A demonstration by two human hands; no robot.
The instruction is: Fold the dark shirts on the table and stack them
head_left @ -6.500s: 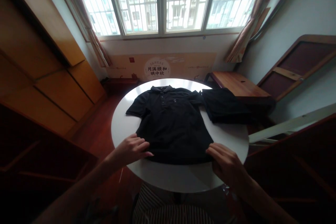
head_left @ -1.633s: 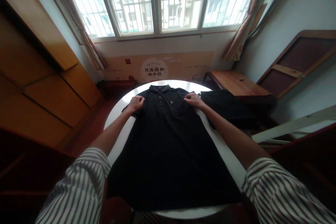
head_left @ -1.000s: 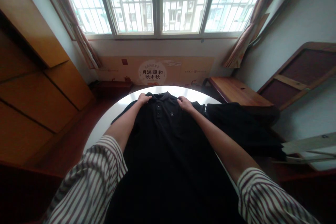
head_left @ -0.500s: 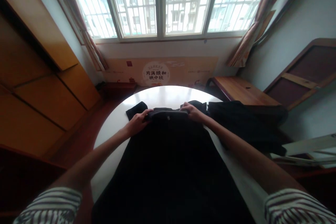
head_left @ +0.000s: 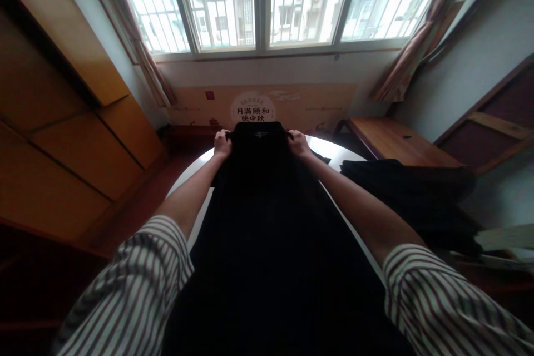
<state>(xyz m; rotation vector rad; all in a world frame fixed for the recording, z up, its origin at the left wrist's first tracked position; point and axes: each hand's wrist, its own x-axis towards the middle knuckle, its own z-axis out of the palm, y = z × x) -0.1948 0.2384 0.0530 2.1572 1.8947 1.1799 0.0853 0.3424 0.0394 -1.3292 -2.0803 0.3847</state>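
A black shirt (head_left: pixel 267 222) stretches from the bottom of the view up to its collar, where a small pale mark shows inside the neck. My left hand (head_left: pixel 222 143) is closed on the shirt beside the left end of the collar. On the other side, my right hand (head_left: pixel 298 143) grips it near the collar's right end. Between the hands the collar part is raised above the far side of the white round table (head_left: pixel 325 147). The shirt's lower part runs toward me, and its hem is out of view.
Another piece of black cloth (head_left: pixel 400 194) lies at the table's right side. A wooden bench (head_left: pixel 396 136) stands at the back right, by a leaning framed panel (head_left: pixel 492 122). Wooden cabinets (head_left: pixel 83 144) line the left. A printed banner (head_left: pixel 304 100) hangs below the barred window (head_left: pixel 262 5).
Both my hands have lifted the collar end of the shirt up and away from me, off the table. The view has shifted slightly. The other black cloth stays on the right.
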